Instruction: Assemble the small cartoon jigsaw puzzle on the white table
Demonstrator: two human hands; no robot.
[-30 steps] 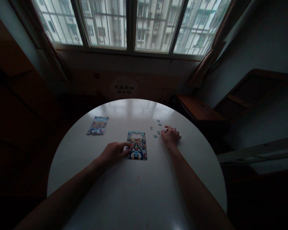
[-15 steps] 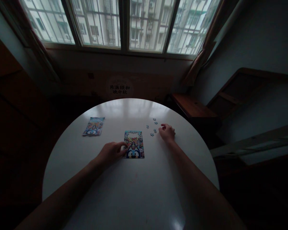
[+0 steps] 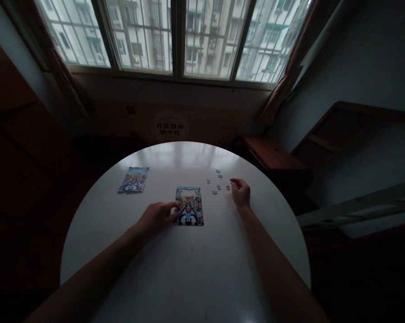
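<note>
A partly assembled jigsaw puzzle [image 3: 192, 208] lies flat on the white round table, with a pale gap near its top and a blue cartoon face at its bottom. My left hand [image 3: 159, 214] rests against its left edge, thumb and index finger apart and the index fingertip on the puzzle. Several loose puzzle pieces [image 3: 219, 187] are scattered to the right of it. Just right of a single puzzle piece [image 3: 228, 188] is my right hand [image 3: 240, 192], its fingers curled together. Whatever is between those fingertips is hidden or too small to make out.
A picture packet [image 3: 134, 180] with a similar print lies at the table's left. The round white table [image 3: 189, 273] has a curved edge. Behind it are a printed cardboard panel [image 3: 202, 119] and barred windows; a wooden bench [image 3: 272, 152] stands at the right.
My right hand has drawn slightly to the right, and a puzzle piece now shows where the hand was. My left hand keeps its place on the puzzle. The view has shifted slightly.
</note>
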